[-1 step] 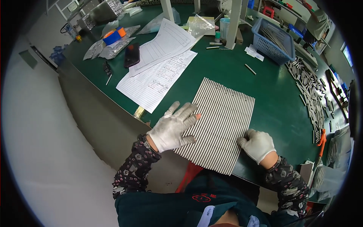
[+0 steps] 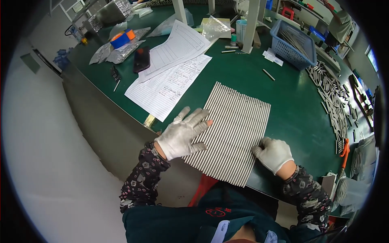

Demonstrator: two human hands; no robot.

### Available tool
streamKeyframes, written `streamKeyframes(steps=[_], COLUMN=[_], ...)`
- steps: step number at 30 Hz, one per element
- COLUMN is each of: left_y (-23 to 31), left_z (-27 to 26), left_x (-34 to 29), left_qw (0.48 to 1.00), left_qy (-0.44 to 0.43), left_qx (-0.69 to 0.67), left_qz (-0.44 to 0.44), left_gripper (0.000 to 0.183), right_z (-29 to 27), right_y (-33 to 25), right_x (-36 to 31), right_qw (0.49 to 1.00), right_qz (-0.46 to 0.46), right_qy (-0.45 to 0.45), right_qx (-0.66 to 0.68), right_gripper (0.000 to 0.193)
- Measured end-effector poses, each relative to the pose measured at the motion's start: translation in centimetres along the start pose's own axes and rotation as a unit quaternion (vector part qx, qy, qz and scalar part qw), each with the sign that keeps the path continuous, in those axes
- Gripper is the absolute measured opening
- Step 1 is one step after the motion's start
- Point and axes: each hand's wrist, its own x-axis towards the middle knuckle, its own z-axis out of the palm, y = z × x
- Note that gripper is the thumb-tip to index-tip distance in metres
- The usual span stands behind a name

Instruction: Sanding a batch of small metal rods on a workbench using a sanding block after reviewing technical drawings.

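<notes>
Metal rods (image 2: 233,133) side by side, centre of frame, lower ends by near edge of green table (image 2: 293,109). Your left hand (image 2: 181,137): open, spread over leftmost rods. Your right hand (image 2: 274,156): curled closed at right side. Advisable: even inward pressure, no rod riding up.

Bright, even, cool light fills the scene. Fine highlights streak the metal rods (image 2: 229,133); to their right, a soft sheen washes the green counter (image 2: 296,121). The rods look sharp, things far beyond them softer; fisheye bending grows outward from them into blackness.
</notes>
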Motion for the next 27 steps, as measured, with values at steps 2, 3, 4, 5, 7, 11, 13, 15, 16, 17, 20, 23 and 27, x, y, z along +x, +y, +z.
streamKeyframes(steps=[2, 3, 4, 5, 7, 11, 13, 15, 16, 17, 20, 23, 27], left_y=[-2.5, -3.5, -4.7, -5.9, -7.7, -8.9, -9.0, -8.8, -8.7, -8.7, -7.8, -7.3, -4.9], left_z=[-0.2, -0.5, -0.6, -0.8, -1.1, -1.7, -1.5, -1.3, -1.2, -1.1, -1.1, -1.3, -1.7], left_x=[0.0, 0.0, -0.4, -0.7, -0.7, -0.7, -0.8, -0.8, -0.8, -0.7, -0.8, -1.1, -0.4], left_qw=[0.999, 0.999, 0.998, 0.998, 0.997, 0.995, 0.994, 0.995, 0.996, 0.997, 0.999, 0.998, 0.997], left_qy=[0.017, 0.015, 0.017, 0.020, 0.015, 0.030, 0.032, 0.024, 0.023, 0.021, 0.022, 0.021, 0.034], left_qx=[-0.027, -0.044, -0.053, -0.062, -0.071, -0.098, -0.102, -0.097, -0.078, -0.060, -0.014, 0.026, 0.055], left_qz=[0.010, 0.004, 0.001, 0.000, -0.007, -0.019, -0.027, -0.030, -0.037, -0.044, -0.043, -0.052, -0.047], left_gripper=[0.088, 0.088, 0.087, 0.087, 0.084, 0.079, 0.078, 0.078, 0.077, 0.077, 0.083, 0.085, 0.089], right_z=[0.2, 0.1, -0.1, -0.2, 0.2, 0.2, -0.4, 0.4, 1.0, 1.3, 1.2, 0.9, 0.5], right_y=[-1.2, -1.8, -2.8, -3.7, -4.6, -5.8, -6.1, -5.4, -5.0, -4.7, -3.9, -3.6, -2.6], right_x=[1.5, 2.1, 2.6, 3.2, 4.1, 4.8, 4.9, 4.8, 4.7, 4.6, 3.3, 1.7, 0.0], right_qw=[1.000, 0.999, 0.998, 0.997, 0.996, 0.995, 0.990, 0.990, 0.991, 0.990, 0.983, 0.975, 0.972], right_qz=[-0.011, -0.026, -0.033, -0.025, -0.050, -0.067, -0.058, -0.060, -0.075, -0.088, -0.136, -0.189, -0.219], right_qy=[-0.012, -0.025, -0.046, -0.067, -0.067, -0.062, -0.121, -0.119, -0.084, -0.048, -0.048, -0.027, -0.009], right_qx=[0.006, 0.015, 0.014, 0.025, 0.022, 0.036, 0.038, 0.050, 0.072, 0.094, 0.115, 0.114, 0.085], right_gripper=[0.042, 0.042, 0.043, 0.042, 0.042, 0.041, 0.040, 0.039, 0.037, 0.034, 0.031, 0.026, 0.026])
